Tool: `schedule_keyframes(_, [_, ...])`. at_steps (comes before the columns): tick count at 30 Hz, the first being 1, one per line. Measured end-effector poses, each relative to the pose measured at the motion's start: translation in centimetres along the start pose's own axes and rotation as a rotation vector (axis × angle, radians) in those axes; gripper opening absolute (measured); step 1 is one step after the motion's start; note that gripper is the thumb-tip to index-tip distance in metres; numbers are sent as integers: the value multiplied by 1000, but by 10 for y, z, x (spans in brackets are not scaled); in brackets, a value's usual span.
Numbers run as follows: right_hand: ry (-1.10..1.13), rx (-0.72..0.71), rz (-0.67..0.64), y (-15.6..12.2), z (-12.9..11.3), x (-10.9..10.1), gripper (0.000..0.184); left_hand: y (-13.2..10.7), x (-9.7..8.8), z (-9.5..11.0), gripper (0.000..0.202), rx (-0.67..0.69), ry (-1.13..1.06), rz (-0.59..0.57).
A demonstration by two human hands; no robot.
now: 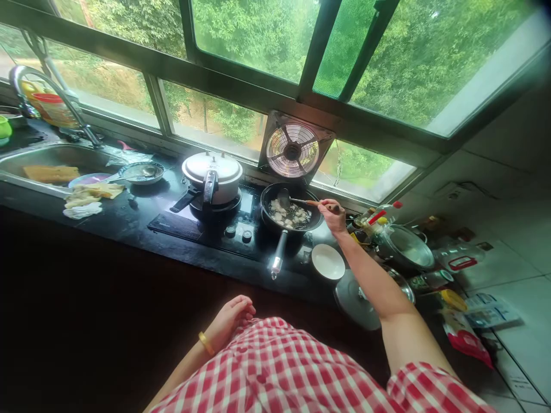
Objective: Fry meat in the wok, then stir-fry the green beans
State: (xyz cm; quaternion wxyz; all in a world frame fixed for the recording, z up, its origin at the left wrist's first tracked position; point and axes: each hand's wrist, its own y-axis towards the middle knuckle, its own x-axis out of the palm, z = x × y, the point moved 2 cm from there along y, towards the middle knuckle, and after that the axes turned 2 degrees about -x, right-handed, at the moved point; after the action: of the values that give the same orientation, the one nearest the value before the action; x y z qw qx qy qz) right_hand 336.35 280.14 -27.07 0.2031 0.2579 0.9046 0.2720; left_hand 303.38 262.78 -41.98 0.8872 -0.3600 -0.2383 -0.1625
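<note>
My right hand [333, 217] is wrapped round the wooden handle of a ladle [284, 198], whose dark bowl dips into a black frying pan [317, 222]. Pale chunks of food [289, 215] lie in bubbling liquid in the pan. The pan's handle [279, 255] points toward me over the counter's front edge. My left hand [236, 316] rests in front of my checked shirt, away from the counter, its fingers curled together with nothing visible in them. A white bowl [328, 261] stands just right of the pan handle.
Left of the pan, a pressure cooker [212, 179] sits on the stove's other burner. An exhaust fan [293, 150] is behind the pan. A glass lid [357, 299], a pot [404, 246] and bottles crowd the right side. The sink [55, 150] and cloths [88, 201] are far left.
</note>
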Motion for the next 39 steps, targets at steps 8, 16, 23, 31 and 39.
schedule_keyframes(8, [49, 2, -165, -15, -15, -11, 15, 2, -1, -1, 41, 14, -4, -23])
schedule_keyframes(16, [-248, -127, -88, -3, -23, -58, 12, 2, -3, -1, 43, 11, 14, -10])
schedule_keyframes(23, [-169, -60, -344, -16, -50, -78, 10, 4, 0, 1, 47, -4, 36, -29])
schedule_keyframes(31, [-263, -111, -298, -21, -29, -64, 14, 5, 4, 1, 49, -19, 39, -55])
schedule_keyframes(39, [-377, -107, -43, -4, -10, -77, 15, -1, 1, 0, 46, -12, 36, -30])
